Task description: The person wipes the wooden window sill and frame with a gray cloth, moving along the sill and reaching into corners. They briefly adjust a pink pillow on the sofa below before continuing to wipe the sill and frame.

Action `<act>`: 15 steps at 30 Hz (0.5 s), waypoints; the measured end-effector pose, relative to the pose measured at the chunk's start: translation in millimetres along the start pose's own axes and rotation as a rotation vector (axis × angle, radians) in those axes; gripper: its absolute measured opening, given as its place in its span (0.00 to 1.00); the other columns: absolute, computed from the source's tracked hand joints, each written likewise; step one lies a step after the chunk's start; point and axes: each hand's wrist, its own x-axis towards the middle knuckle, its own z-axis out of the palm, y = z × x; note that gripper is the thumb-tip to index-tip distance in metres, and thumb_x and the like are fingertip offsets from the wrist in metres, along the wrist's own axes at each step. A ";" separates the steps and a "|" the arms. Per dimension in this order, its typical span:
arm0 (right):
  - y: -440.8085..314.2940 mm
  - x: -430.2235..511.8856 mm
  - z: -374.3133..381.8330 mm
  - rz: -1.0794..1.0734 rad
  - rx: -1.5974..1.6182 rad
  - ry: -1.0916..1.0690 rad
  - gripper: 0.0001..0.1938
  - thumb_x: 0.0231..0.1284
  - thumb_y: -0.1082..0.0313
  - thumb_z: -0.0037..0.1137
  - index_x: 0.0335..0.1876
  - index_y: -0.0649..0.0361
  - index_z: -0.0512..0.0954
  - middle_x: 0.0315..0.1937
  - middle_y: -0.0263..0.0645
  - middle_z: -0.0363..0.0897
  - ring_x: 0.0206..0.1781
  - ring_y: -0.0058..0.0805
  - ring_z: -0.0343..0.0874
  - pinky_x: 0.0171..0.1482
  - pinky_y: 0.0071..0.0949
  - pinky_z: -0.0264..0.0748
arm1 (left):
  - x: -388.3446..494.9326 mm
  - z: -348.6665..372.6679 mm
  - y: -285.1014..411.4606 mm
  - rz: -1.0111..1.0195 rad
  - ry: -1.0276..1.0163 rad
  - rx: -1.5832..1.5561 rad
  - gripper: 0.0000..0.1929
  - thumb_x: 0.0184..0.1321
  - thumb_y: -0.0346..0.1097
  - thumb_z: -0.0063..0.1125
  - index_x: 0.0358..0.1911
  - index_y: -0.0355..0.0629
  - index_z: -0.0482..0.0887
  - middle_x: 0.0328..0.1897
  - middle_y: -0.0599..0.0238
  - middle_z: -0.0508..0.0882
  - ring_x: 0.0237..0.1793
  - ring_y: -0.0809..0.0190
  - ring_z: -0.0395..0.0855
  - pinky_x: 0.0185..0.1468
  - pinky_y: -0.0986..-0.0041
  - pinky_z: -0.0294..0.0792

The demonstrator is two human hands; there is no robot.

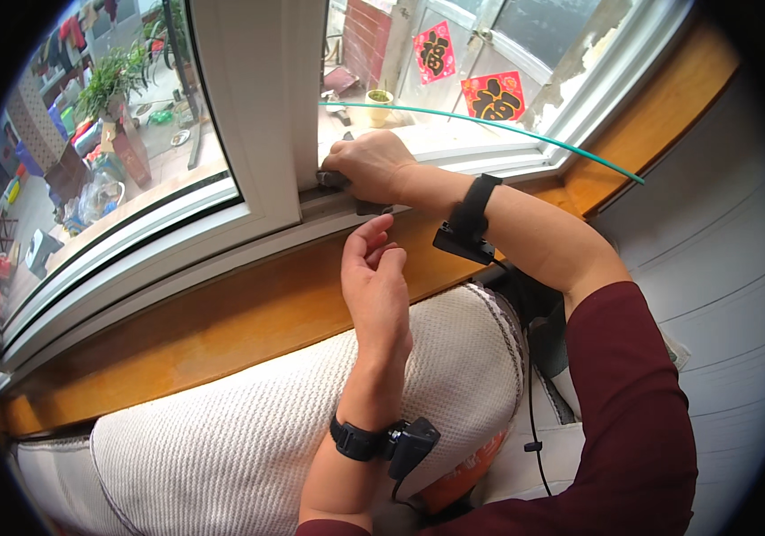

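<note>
My right hand (372, 164) is at the window's lower track, its fingers closed on a dark grey cloth (334, 179). The cloth is pressed into the corner beside the white frame of the sliding sash (258, 120). Another dark grey piece (374, 208) shows below that hand; whether it belongs to the same cloth I cannot tell. Lower down, my left hand (377, 281) hovers over the wooden windowsill (275, 281) with fingers loosely curled and apart, holding nothing. Both wrists wear black straps with small devices.
A thin green rod or cable (489, 122) crosses the open window side and juts inward at right. Below the sill stands a sofa back under a white woven cover (235, 415). A black cable (534, 415) hangs near my right arm. Outside are potted plants (111, 80) and red paper signs (493, 95).
</note>
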 end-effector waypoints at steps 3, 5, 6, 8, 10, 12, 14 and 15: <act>22.3 -11.5 6.1 0.059 -0.058 -0.074 0.10 0.43 0.67 0.59 0.36 0.50 0.80 0.36 0.36 0.80 0.38 0.39 0.82 0.39 0.38 0.77 | -0.8 -0.4 0.4 -0.015 0.000 -0.002 0.17 0.55 0.23 0.51 0.50 0.37 0.77 0.47 0.65 0.75 0.46 0.69 0.70 0.55 0.78 0.64; 46.4 -23.0 9.6 0.107 -0.108 -0.107 0.09 0.45 0.70 0.57 0.36 0.53 0.80 0.37 0.38 0.80 0.41 0.40 0.82 0.40 0.38 0.77 | -0.6 -0.6 -0.4 -0.029 0.010 0.001 0.16 0.55 0.24 0.51 0.49 0.37 0.77 0.46 0.65 0.75 0.46 0.69 0.70 0.55 0.78 0.63; 61.8 -33.2 10.4 0.153 -0.127 -0.141 0.09 0.46 0.71 0.56 0.36 0.53 0.80 0.38 0.38 0.80 0.43 0.40 0.82 0.41 0.38 0.77 | -0.9 -0.9 -1.0 -0.017 0.008 0.018 0.15 0.55 0.24 0.51 0.48 0.37 0.77 0.46 0.65 0.75 0.46 0.69 0.70 0.55 0.78 0.63; 96.0 -57.7 10.2 0.301 -0.198 -0.202 0.11 0.45 0.71 0.56 0.38 0.53 0.80 0.39 0.38 0.81 0.44 0.40 0.81 0.43 0.38 0.77 | -1.2 -1.3 -2.3 -0.022 0.001 0.006 0.15 0.55 0.24 0.51 0.48 0.37 0.77 0.46 0.65 0.75 0.46 0.69 0.70 0.55 0.78 0.63; 132.7 -90.4 2.4 0.439 -0.283 -0.268 0.11 0.45 0.69 0.57 0.38 0.51 0.80 0.39 0.37 0.80 0.45 0.40 0.80 0.46 0.38 0.76 | 0.4 -1.4 -3.1 -0.019 -0.007 0.014 0.15 0.55 0.25 0.52 0.48 0.36 0.77 0.46 0.65 0.75 0.46 0.69 0.70 0.55 0.78 0.64; 163.6 -130.6 -8.7 0.657 -0.210 -0.125 0.14 0.50 0.67 0.54 0.44 0.45 0.81 0.43 0.36 0.82 0.49 0.37 0.80 0.49 0.36 0.76 | 0.2 -1.7 -4.6 -0.028 -0.009 0.054 0.15 0.55 0.25 0.52 0.48 0.36 0.77 0.45 0.65 0.75 0.46 0.69 0.70 0.54 0.78 0.64; 188.9 -165.0 -19.2 0.868 -0.223 -0.054 0.16 0.51 0.65 0.54 0.47 0.42 0.81 0.46 0.36 0.82 0.50 0.36 0.80 0.49 0.35 0.76 | -0.2 -1.7 -6.7 -0.023 -0.023 0.033 0.15 0.55 0.27 0.54 0.48 0.38 0.77 0.45 0.66 0.74 0.43 0.69 0.70 0.51 0.77 0.64; 199.9 -180.8 -25.9 0.919 -0.223 -0.089 0.16 0.52 0.64 0.54 0.48 0.41 0.81 0.46 0.37 0.82 0.50 0.36 0.80 0.49 0.36 0.76 | -0.4 -1.4 -7.6 -0.021 -0.031 0.029 0.16 0.55 0.28 0.55 0.48 0.38 0.77 0.45 0.66 0.74 0.42 0.69 0.69 0.50 0.77 0.64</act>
